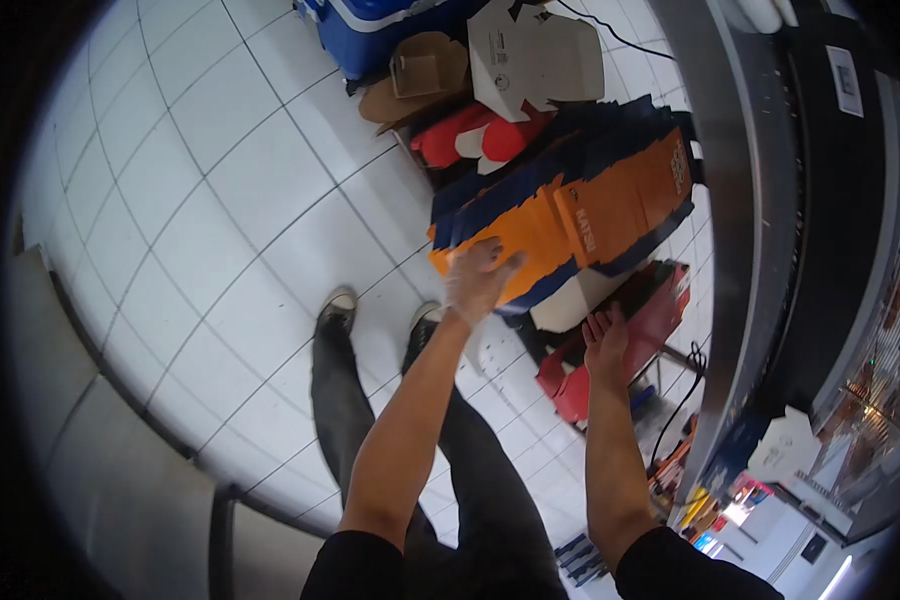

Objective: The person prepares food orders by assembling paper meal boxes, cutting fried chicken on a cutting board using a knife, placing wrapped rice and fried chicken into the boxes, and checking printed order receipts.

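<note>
My left hand (pixel 478 282), which seems to wear a thin clear glove, lies with fingers apart on the near end of a stack of orange and navy cardboard food packaging (pixel 535 240). Lettering like "KATSU" runs across the orange faces. My right hand (pixel 606 342) has its fingers stretched out over the gap between a white carton piece (pixel 568 305) and a red box (pixel 630 350). Nothing shows in its grip. Whether its fingertips touch the red box's edge, I cannot tell.
Behind the stack are red and white containers (pixel 470 140), a large white carton (pixel 535 60), a small brown tray (pixel 430 68) and a blue cooler (pixel 380 30). A steel counter (pixel 735 200) runs along the right. A black cable (pixel 675 415) hangs below it. White tiles (pixel 240 180) cover the floor.
</note>
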Demonstrator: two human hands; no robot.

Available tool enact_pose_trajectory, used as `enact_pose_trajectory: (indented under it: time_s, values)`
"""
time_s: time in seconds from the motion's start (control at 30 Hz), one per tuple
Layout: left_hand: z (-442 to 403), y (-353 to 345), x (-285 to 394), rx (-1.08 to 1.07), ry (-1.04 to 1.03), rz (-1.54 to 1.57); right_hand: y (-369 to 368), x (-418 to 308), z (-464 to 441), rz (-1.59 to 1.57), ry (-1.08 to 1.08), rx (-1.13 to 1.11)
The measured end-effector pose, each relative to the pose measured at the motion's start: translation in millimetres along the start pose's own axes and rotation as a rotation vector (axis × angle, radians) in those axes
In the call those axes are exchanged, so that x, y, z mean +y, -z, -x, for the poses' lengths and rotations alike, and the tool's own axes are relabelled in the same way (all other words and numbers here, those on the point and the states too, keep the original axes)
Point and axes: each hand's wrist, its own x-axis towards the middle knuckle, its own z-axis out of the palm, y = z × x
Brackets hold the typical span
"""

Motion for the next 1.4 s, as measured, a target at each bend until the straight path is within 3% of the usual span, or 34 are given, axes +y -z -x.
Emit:
enact_pose_trajectory:
  time_s: [0.07,0.13,0.2,0.27,0.37,0.43,0.6,0.7,0.83,0.93,1.03,1.13,1.23,1.33,1.4]
  values:
    - [-20.3,-113.2,-10.7,0.017,-0.057,0.020,22.5,-40.0,-52.4,-0.124,-0.056,0.087]
    - [-53.2,-177.1,-8.5,-0.004,-0.146,0.063,5.4,-54.0,-88.1,-0.255,-0.097,0.035]
    - [-52.1,-180.2,48.0,-0.072,0.121,0.307,-4.8,-64.0,-104.1,-0.357,-0.088,-0.076]
    - [-66.8,-201.8,56.3,-0.112,0.267,0.372,-6.6,-62.1,-137.1,-0.249,0.140,-0.231]
    - [-91.8,-248.7,19.2,-0.124,0.278,0.352,-8.8,-58.0,-148.2,-0.209,0.316,-0.309]
    - [-76.3,-230.4,34.4,-0.115,0.228,0.525,-15.8,-55.5,-141.4,-0.207,0.357,-0.289]
    - [-55.9,-215.6,24.8,0.027,0.171,0.273,-16.8,-42.6,-111.2,-0.168,0.380,-0.220]
    - [-32.3,-183.9,-5.8,-0.053,0.007,0.193,2.4,-28.5,-78.8,0.119,0.183,-0.018]
    - [-14.7,-163.7,-2.8,0.009,0.025,0.624,-4.2,-29.1,-49.8,0.984,1.295,0.264]
    - [-24.8,-160.5,-0.7,-0.118,0.110,0.603,-46.9,-52.3,-24.7,1.177,1.425,-0.125]
    - [-29.2,-164.6,0.5,-0.099,0.102,0.727,-57.2,-58.2,-41.1,1.233,1.471,-0.282]
    - [-34.0,-169.0,0.5,-0.246,0.203,0.763,-54.9,-60.6,-39.0,1.224,1.484,-0.321]
    - [-45.5,-216.9,-5.6,0.113,0.392,0.640,-45.5,-59.4,-49.1,1.246,1.446,-0.377]
    - [-44.9,-206.6,1.1,0.024,0.257,0.502,-38.2,-85.2,-60.7,1.239,1.400,-0.263]
    - [-44.9,-201.8,5.2,0.018,0.268,0.487,-52.8,-95.1,-67.9,1.267,1.483,-0.209]
